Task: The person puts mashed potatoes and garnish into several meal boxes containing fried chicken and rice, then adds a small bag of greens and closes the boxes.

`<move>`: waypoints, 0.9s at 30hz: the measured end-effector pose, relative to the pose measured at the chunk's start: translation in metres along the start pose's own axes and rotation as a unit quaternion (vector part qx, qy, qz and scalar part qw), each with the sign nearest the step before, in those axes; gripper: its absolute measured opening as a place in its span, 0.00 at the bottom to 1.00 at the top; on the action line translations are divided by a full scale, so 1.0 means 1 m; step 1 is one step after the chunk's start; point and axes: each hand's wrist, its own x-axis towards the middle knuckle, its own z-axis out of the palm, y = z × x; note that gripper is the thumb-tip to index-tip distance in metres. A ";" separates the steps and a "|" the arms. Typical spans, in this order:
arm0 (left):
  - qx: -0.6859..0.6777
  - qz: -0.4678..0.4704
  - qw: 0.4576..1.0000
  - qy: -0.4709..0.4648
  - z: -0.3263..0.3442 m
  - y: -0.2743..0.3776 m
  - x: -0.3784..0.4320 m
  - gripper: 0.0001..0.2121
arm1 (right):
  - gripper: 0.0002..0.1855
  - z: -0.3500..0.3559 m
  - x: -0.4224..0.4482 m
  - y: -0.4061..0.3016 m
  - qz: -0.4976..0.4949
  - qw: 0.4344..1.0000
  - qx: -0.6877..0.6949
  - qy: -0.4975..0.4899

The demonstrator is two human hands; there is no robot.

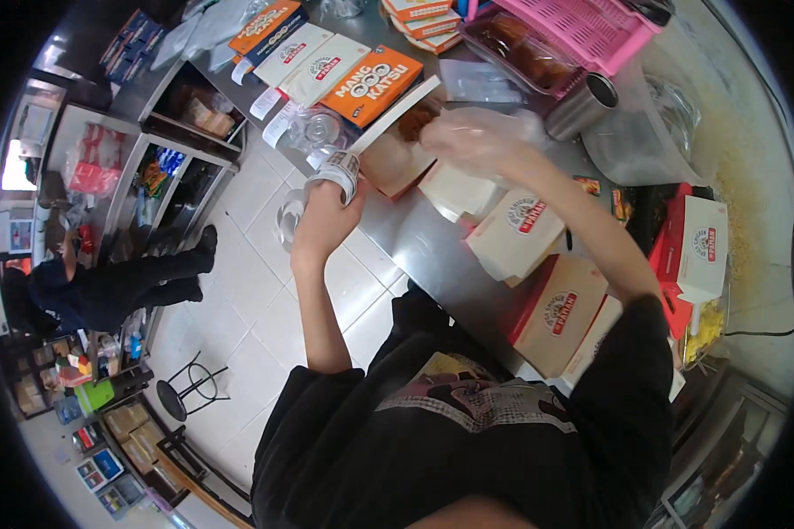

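My left hand (327, 215) is closed around a white printed cylindrical item (336, 173), a roll or a cup; I cannot tell which. A pale strip (287, 221) curls beside that hand. My right hand (466, 142), blurred, is over the right side of an open food box (387, 175). Inside the box I see white food (397, 153), apparently rice, and a browned piece (413, 124). Whether the right fingers hold anything is unclear. Closed cream boxes (516, 225) with printed logos lie just right of the open one.
Orange and white boxes (374, 82) line the far side of the steel table (423, 254). A pink basket (569, 33), a steel tumbler (582, 106) and a clear plastic tub (628, 145) stand right. Another person (92, 291) and a stool (188, 390) are left.
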 end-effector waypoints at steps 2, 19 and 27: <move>-0.013 -0.001 1.000 -0.022 -0.006 0.000 0.010 0.11 | 0.10 0.072 0.047 0.031 0.055 0.991 -0.101 -0.064; 0.028 0.032 0.998 -0.037 -0.019 -0.045 0.021 0.12 | 0.08 0.090 0.048 0.025 0.037 0.982 0.046 -0.181; 0.053 0.082 0.993 -0.073 0.018 0.006 -0.013 0.15 | 0.08 -0.103 -0.201 0.010 0.213 0.921 0.279 0.171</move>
